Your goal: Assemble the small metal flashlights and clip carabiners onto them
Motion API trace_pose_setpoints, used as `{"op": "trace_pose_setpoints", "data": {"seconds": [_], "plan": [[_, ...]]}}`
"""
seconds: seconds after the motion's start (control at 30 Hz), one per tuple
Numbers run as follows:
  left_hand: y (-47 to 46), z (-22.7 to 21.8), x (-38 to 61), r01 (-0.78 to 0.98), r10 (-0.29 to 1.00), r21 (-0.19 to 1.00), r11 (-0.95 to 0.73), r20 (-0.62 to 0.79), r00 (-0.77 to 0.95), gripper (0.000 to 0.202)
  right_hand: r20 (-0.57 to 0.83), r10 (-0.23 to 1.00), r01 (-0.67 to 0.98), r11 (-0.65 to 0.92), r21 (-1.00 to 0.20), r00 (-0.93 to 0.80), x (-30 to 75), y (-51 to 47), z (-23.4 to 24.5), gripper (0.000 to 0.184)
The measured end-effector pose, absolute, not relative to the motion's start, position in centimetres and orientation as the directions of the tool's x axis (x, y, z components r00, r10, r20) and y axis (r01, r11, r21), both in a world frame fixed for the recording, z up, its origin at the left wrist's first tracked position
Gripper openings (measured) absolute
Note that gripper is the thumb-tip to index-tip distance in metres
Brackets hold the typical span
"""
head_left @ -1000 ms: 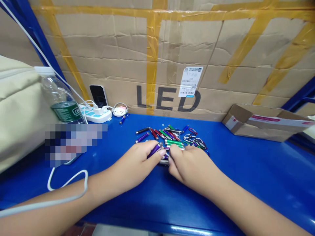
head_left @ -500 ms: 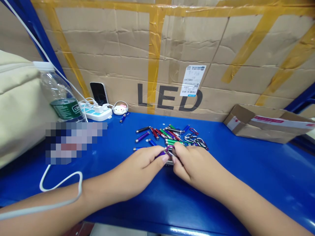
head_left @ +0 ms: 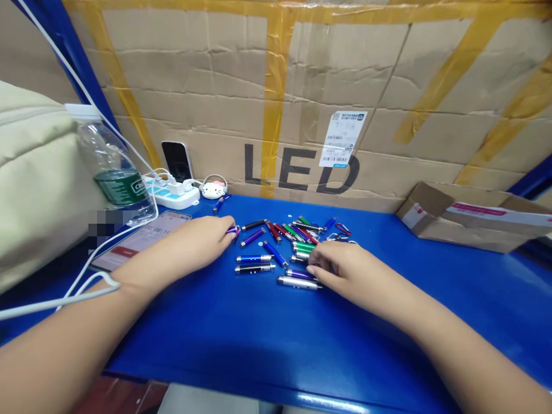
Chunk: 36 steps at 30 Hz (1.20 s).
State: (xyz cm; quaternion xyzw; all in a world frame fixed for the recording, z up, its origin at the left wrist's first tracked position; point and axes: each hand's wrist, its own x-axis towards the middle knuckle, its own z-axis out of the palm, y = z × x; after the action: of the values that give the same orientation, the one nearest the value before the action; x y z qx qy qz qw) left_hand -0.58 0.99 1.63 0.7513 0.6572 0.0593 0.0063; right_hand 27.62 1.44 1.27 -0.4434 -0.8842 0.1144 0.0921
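Note:
Near the phone, my left hand [head_left: 209, 238] is closed on a small purple flashlight [head_left: 233, 230] with a purple carabiner clip at its end. My right hand [head_left: 340, 264] hovers low over the right side of the pile, thumb and fingers apart and curled downward; part of its fingertips is hidden. Below its thumb lie a purple flashlight [head_left: 301, 275] and a silver flashlight [head_left: 297, 282]. Green flashlights [head_left: 303, 247] are right beside its fingers. Blue [head_left: 254, 259] and black [head_left: 254, 268] flashlights lie between my hands. Behind the right hand are carabiner clips, among them a red one [head_left: 343, 229].
A large cardboard box [head_left: 207, 86] marked LED walls off the back. At left stand a bottle [head_left: 121, 187], a power strip [head_left: 179, 198] and a pale bag [head_left: 34, 190]. A phone [head_left: 172, 218] lies under my left arm, with a white cable [head_left: 81, 296] across it. A small open carton [head_left: 457, 224] is at right.
My hands have parted from the middle. The left one carried the purple flashlight and its clip leftward; the right one let go and moved slightly right over the pile.

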Motion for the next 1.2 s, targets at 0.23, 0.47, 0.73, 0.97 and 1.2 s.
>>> {"op": "trace_pose_setpoints", "data": {"seconds": [0.23, 0.47, 0.73, 0.97, 1.2], "plan": [[-0.1, 2.2, 1.6, 0.961, 0.943, -0.062, -0.269, 0.184, 0.276, 0.031, 0.045, 0.875, 0.86, 0.482, -0.165, -0.482, 31.2, 3.5, 2.3, 0.019], [-2.2, 2.2, 4.1, 0.836, 0.817, 0.042, -0.548, 0.241, 0.524, 0.026, -0.041, 0.952, 0.95, 0.301, -0.084, -0.305, 33.7, 4.7, 2.7, 0.018], [-2.1, 1.5, 4.3, 0.785, 0.766, 0.058, -0.617, 0.271, 0.583, 0.023, -0.031, 0.96, 0.957, 0.273, -0.097, -0.277, 34.0, 5.0, 2.2, 0.025], [-3.1, 1.4, 6.3, 0.772, 0.766, 0.045, -0.634, 0.173, 0.619, 0.02, -0.087, 0.934, 0.935, 0.337, -0.115, -0.347, 31.9, 4.8, 1.5, 0.025], [-3.5, 0.8, 9.1, 0.764, 0.763, 0.049, -0.643, 0.126, 0.634, 0.028, 0.183, 0.931, 0.912, 0.352, -0.211, -0.317, 31.6, 5.0, 1.8, 0.018]]}}
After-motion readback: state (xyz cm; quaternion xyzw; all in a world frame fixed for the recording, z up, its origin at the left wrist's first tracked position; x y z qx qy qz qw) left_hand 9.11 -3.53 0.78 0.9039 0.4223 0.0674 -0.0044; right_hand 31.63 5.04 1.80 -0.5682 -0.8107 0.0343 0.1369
